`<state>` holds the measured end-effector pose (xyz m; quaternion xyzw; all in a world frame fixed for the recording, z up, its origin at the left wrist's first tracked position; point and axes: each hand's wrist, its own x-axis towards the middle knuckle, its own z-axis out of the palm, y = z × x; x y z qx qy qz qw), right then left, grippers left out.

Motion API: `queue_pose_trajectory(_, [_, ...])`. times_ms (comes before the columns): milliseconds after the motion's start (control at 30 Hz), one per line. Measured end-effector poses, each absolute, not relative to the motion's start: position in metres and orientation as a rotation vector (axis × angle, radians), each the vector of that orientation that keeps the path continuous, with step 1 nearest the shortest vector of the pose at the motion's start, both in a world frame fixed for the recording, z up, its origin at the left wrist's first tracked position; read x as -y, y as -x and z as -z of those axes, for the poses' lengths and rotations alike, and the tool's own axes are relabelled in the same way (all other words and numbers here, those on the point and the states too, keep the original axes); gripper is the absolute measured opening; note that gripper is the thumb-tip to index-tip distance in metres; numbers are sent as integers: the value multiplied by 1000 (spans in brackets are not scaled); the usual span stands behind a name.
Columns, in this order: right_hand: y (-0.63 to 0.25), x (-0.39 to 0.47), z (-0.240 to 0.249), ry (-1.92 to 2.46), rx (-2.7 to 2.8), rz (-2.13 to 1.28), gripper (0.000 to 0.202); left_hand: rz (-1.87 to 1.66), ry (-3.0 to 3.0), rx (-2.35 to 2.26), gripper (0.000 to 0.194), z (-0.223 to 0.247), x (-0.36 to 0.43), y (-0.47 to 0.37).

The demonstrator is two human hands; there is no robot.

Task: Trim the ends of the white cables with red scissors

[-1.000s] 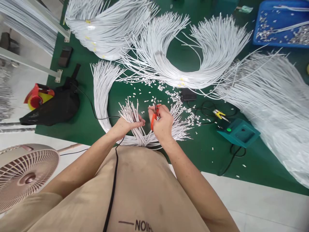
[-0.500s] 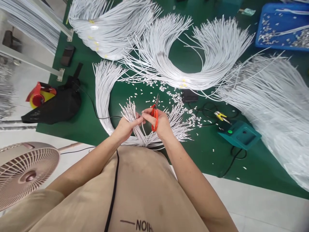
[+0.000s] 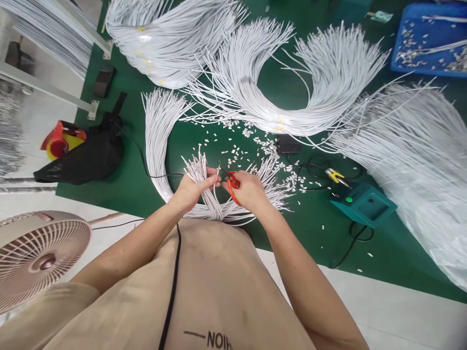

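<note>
My left hand (image 3: 193,191) is closed around a bunch of white wires (image 3: 197,166), whose ends fan out above the fingers. One wire end stands up by the left thumb and fingertips. In my right hand (image 3: 250,189) are red-handled scissors (image 3: 233,187), their dark blades pointing left toward that wire end. Below both hands a curved bundle of white wires (image 3: 157,146) lies on the green table, with loose ends (image 3: 272,187) spreading out right of my right hand. Small whitish clippings (image 3: 233,154) are scattered just beyond the hands.
Large white wire bundles (image 3: 288,119) cover the far side of the table. A blue tray (image 3: 399,58) holds small pieces. To the right are a teal device (image 3: 365,204) and yellow-handled pliers (image 3: 337,177). A black bag (image 3: 87,158), red tape dispenser (image 3: 58,141) and fan (image 3: 45,262) are left.
My right hand has turned the scissors from pointing up to pointing left, with the blades brought near the wire end at my left fingertips. The left hand keeps its hold.
</note>
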<state>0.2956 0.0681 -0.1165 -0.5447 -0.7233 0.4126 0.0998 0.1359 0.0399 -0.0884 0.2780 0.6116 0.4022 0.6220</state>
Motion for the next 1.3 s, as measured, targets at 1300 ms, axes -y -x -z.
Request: queue_pose_trajectory(1300, [-294,-83,115,1087,1314,-1812,17,-748,-702,-1258,41,86,-46,-128])
